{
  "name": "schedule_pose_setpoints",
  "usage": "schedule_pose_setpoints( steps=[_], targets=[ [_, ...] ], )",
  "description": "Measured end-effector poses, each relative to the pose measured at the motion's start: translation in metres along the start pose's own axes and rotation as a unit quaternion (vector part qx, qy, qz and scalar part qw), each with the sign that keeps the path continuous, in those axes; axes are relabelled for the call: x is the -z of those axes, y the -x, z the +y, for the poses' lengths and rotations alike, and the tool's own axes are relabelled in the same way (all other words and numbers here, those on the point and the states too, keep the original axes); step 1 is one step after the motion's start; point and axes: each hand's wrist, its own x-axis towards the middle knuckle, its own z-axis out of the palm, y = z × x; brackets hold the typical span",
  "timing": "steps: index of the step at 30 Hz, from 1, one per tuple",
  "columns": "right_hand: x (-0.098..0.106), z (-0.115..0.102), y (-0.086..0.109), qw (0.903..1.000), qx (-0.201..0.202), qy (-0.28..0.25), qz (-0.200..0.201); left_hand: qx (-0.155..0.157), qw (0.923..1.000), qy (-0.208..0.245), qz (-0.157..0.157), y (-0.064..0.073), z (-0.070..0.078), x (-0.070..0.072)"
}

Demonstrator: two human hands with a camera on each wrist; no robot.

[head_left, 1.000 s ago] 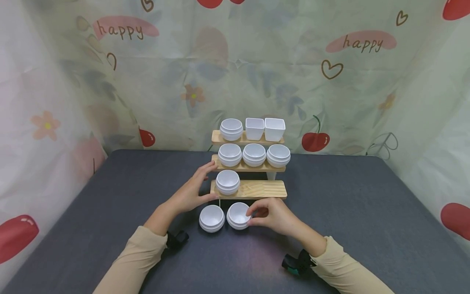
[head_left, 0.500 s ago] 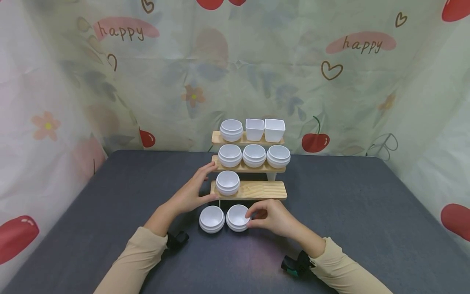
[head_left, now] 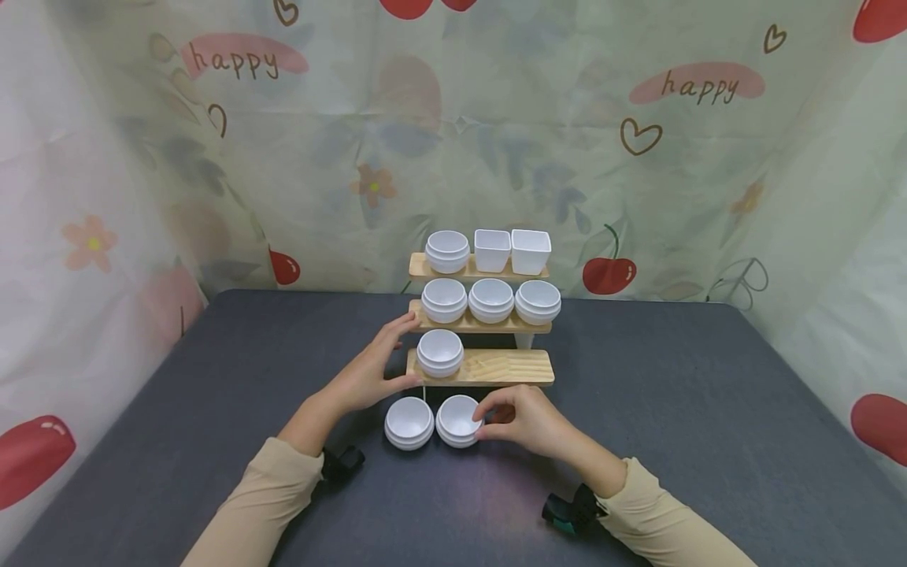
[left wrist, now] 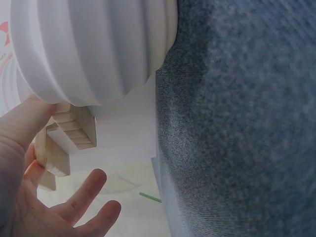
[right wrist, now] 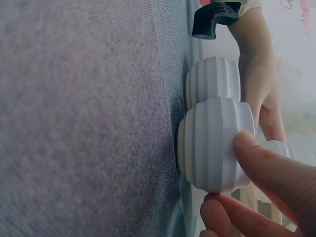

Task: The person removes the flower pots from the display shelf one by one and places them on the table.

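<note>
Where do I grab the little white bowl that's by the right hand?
Try pinching the bowl near its rim, from the right, where the right hand is. It stands upright, its ridged side should help grip, and the other bowl crowds its left.

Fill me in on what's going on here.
A person's right hand grips a white round bowl on the table, just right of a second bowl. The left hand touches the left end of a wooden stand. Its upper two shelves hold three white containers each; the lowest shelf holds one small bowl.
</note>
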Motion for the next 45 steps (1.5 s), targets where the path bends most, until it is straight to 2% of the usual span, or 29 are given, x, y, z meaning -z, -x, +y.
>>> schedule_pose_setpoints(
  steps=[21,38,45],
  targets=[
    [-0.0010,0.0021,0.0000,0.9999,-0.002,-0.009,-0.006,0.017,0.9998,0.006,-0.009,-0.0012,-0.0007,0.0004],
    [0.0011,0.0018,-0.0004,0.9996,-0.005,-0.019,-0.019,0.008,0.9999,0.005,-0.006,-0.0011,0.0009,0.0004],
    [0.0034,0.0009,-0.0001,0.9995,0.000,-0.028,-0.012,0.004,0.9999,0.011,-0.003,-0.0004,0.0005,0.0006]
  ],
)
